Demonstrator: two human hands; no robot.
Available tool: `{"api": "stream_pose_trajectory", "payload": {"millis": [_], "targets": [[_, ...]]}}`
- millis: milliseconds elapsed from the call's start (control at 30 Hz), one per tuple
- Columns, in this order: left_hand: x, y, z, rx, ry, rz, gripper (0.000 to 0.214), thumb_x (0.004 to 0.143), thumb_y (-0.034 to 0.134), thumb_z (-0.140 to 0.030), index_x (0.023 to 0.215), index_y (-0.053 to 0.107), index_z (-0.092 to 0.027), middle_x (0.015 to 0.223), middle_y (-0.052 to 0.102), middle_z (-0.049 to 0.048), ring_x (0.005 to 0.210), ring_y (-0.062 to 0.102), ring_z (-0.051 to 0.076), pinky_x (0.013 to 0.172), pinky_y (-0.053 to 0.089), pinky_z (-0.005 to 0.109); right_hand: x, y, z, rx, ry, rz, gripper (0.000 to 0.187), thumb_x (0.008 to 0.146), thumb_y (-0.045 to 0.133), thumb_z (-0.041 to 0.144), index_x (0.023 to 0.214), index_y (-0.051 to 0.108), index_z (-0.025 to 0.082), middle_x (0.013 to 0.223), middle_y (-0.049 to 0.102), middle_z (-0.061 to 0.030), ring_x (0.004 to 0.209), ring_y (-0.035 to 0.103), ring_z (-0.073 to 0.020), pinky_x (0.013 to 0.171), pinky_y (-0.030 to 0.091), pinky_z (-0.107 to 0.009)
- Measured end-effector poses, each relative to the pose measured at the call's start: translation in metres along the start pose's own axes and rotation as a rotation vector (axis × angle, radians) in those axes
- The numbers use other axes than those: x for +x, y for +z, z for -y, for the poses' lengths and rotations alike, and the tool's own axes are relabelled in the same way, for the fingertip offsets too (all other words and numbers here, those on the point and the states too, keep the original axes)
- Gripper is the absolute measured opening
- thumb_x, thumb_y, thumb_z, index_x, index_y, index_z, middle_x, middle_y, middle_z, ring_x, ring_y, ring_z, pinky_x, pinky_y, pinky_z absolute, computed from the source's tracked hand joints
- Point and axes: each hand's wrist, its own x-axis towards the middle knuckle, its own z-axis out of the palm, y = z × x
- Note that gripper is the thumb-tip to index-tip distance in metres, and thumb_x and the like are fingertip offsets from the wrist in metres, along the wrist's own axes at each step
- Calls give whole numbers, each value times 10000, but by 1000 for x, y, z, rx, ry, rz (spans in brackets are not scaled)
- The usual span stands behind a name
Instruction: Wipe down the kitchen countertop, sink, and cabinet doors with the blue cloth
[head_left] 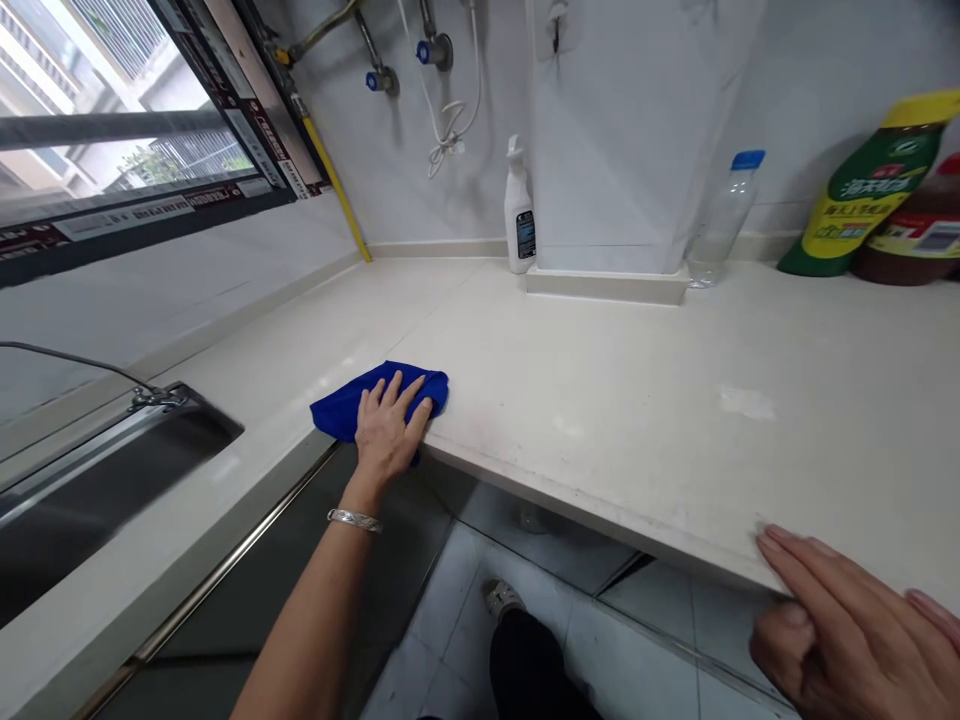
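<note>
My left hand (386, 430) lies with its fingers spread on a blue cloth (341, 405), pressing it onto the pale countertop (570, 370) at the inner corner. Part of the cloth hangs over the front edge, and its portion under the palm is hidden. A silver bangle (355, 520) circles my left wrist. At the lower right, my right hand (862, 630) is open, fingers stretched out, with the fingertips at the counter's front edge. It holds nothing that I can see; whether the fingertips touch the surface, I cannot tell.
A steel sink (172, 450) with a tap (154, 398) is at left, below the window (120, 110). Along the wall stand a white spray bottle (519, 215), a clear bottle (721, 225) with a blue cap, and a green-yellow bottle (862, 195). A yellow pipe (334, 180) runs down the corner.
</note>
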Motion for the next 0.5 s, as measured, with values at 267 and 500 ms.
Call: {"api": "stream_pose_trajectory", "payload": {"millis": [267, 500], "targets": [[-41, 29, -68, -400, 17, -479, 440, 993, 408, -482, 1245, 688, -254, 1386, 598, 15, 1391, 416, 273, 1294, 86, 546, 2, 4, 13, 70, 129, -60, 543, 772, 578, 107, 1278, 721, 239, 1013, 812, 21, 782, 763, -180, 899, 499, -342], [-107, 38, -169, -676, 228, -595, 320, 1011, 474, -433, 1251, 621, -282, 1301, 639, -15, 1260, 513, 229, 1289, -11, 519, 4, -1, 17, 167, 197, -44, 467, 789, 636, 66, 1216, 735, 226, 1055, 807, -7, 879, 764, -198, 995, 493, -371]]}}
